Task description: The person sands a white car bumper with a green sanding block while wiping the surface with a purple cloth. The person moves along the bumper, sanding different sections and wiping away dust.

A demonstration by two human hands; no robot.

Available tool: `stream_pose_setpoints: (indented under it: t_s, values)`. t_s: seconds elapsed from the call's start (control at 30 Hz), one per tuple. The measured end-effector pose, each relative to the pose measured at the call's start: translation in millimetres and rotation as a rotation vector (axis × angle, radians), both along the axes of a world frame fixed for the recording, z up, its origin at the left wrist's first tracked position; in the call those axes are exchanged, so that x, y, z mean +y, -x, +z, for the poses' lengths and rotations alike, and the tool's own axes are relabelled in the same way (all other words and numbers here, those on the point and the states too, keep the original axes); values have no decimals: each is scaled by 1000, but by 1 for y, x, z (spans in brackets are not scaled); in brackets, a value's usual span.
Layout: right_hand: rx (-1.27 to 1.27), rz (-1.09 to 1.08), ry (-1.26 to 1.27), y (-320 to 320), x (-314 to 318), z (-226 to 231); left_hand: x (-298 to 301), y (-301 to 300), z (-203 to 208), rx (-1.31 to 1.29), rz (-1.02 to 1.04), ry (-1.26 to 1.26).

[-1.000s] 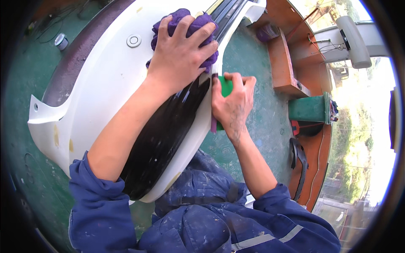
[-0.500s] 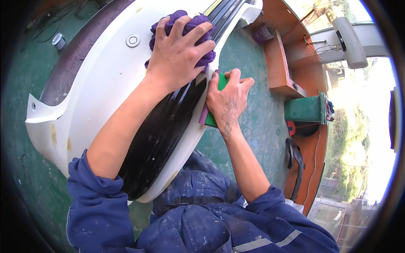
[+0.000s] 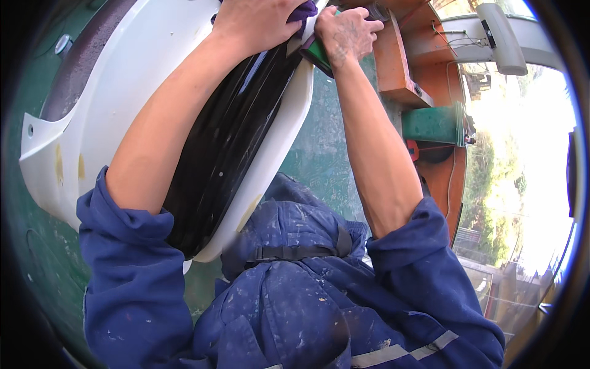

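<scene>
A white car bumper [image 3: 150, 74] with a black grille section [image 3: 230, 138] stretches away from my body toward the upper edge. At the top, my left hand [image 3: 258, 21] lies over a bunched purple cloth [image 3: 305, 12], pressing it against the bumper; the view cuts off part of the fingers. Just to its right, my right hand [image 3: 348, 34] grips a green and purple sanding block [image 3: 316, 55]. The block sits against the bumper's right edge, partly covered by the hand. Yellowish patches [image 3: 59, 163] mark the bumper's near left end.
Behind the bumper lies a dark, rough curved panel [image 3: 92, 58]. A small can [image 3: 62, 43] stands on the green floor [image 3: 313, 147] at far left. To the right are an orange wooden shelf [image 3: 393, 61], a green bin [image 3: 433, 125] and bright windows.
Both hands have moved farther away along the bumper, carrying the cloth and sanding block toward the upper edge. My view has shifted, and the block is now tilted differently.
</scene>
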State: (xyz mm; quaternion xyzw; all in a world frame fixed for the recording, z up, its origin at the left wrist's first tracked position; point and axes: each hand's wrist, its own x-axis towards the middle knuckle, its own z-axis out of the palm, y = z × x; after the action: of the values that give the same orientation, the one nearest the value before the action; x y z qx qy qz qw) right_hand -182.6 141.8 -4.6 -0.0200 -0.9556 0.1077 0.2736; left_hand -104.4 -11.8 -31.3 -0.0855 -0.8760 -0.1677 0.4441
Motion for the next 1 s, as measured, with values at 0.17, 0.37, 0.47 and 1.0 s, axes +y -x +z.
stream_pose_setpoints:
  t_s: [0.17, 0.37, 0.47, 1.0]
  values:
    - [-27, 49, 17, -50, 8, -18, 3, -7, -5, -19, -8, -61]
    - [-193, -171, 323, 11, 54, 15, -8, -8, 1, 11, -13, -20]
    - [-220, 55, 888, 11, 123, 0, -2, -16, 5, 51, -7, 17]
    - [-282, 692, 730, -159, 162, 6, 178, -130, 2, -586, -825, -1710]
